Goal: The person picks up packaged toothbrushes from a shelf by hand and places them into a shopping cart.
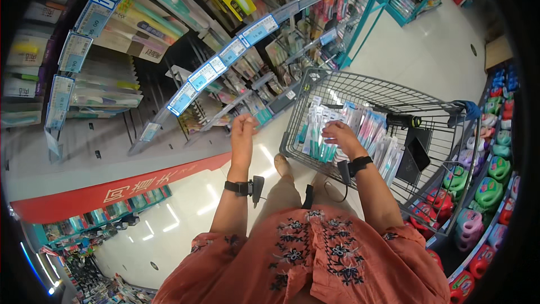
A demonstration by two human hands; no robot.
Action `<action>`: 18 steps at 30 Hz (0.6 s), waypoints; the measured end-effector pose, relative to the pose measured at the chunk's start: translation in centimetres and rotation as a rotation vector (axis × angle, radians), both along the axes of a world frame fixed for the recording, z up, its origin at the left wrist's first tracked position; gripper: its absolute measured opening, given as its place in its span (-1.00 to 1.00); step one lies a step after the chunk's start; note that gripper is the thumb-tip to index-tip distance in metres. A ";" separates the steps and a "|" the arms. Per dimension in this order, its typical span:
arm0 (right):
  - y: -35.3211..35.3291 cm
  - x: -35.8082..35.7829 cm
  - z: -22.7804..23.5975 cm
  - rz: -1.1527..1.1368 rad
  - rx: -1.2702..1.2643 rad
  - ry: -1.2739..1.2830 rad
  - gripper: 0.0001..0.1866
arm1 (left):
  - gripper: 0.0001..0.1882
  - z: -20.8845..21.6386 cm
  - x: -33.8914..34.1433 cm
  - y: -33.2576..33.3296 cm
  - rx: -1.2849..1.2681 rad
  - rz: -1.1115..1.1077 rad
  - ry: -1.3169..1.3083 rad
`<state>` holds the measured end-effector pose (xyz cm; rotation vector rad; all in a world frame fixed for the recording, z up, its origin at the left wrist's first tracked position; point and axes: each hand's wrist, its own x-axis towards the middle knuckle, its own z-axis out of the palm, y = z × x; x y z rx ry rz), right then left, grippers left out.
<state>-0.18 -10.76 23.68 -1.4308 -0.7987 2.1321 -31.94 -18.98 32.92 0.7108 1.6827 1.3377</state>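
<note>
In front of the hanging shelf rack, my left hand (243, 128) is raised with its fingers curled together. What it holds, if anything, is too small to make out. Just past its fingertips is a teal pack (262, 116) at the low end of the rack. My right hand (338, 133) reaches into a grey wire shopping cart (388, 87), its fingers bent around the top of a toothbrush pack (322, 149) with a teal lower part. More toothbrush packs (368, 126) in clear, pink and blue stand in a row beside it.
Price-label rails (222, 63) run across the rack of hanging packs on the left. A dark phone-like slab (417, 153) and a black cylinder (404, 120) sit in the cart. Detergent bottles (488, 188) line the right shelf. A red shelf banner (118, 183) is at lower left.
</note>
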 end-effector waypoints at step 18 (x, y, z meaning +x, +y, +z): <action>1.3 -8.7 8.7 0.264 0.236 0.016 -0.66 | -0.39 -4.1 -13.4 20.1 0.287 0.431 0.621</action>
